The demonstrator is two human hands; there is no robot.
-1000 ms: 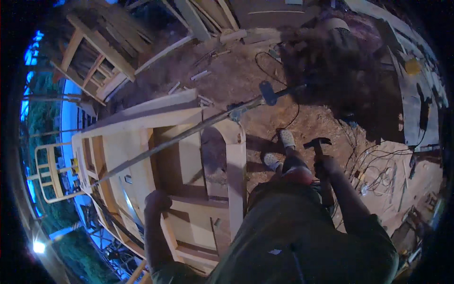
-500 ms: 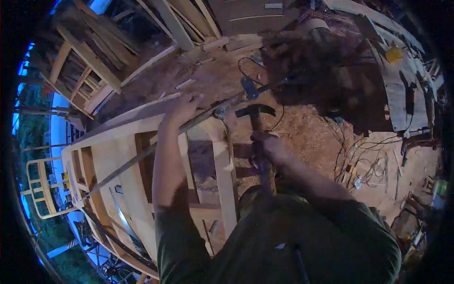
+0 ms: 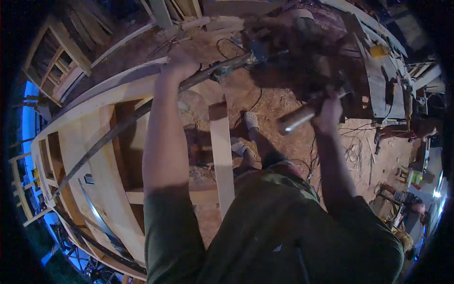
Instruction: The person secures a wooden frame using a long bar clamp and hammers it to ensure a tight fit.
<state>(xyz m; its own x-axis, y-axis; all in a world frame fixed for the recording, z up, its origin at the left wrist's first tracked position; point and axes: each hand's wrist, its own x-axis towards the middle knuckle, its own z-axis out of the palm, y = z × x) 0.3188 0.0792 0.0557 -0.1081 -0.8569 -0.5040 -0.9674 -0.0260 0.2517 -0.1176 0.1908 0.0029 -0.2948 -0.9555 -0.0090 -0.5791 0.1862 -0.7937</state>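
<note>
A long bar clamp [image 3: 109, 136] slants across a pale wooden frame [image 3: 221, 156], its far end beyond the frame's edge. My left hand [image 3: 179, 70] is closed at the upper part of the bar, by the frame's far edge; its fingers are partly hidden and blurred. Off to the right, my right hand [image 3: 328, 113] grips a hammer [image 3: 299, 118] in the air, well apart from the clamp. The hammer's handle end points left toward me, and its dark head blurs against the shadow beyond the hand.
My feet in light clogs [image 3: 250, 120] stand on a dusty reddish floor beside the frame. Cables [image 3: 352, 151] lie to the right. A sheet-covered bench [image 3: 376, 90] bears a yellow object [image 3: 379, 51]. Other people [image 3: 406, 199] are at the far right. Timber [image 3: 71, 42] leans at upper left.
My right hand has swung the hammer from beside the clamp's end out to the right. My left hand has stayed by the bar, and the view has shifted.
</note>
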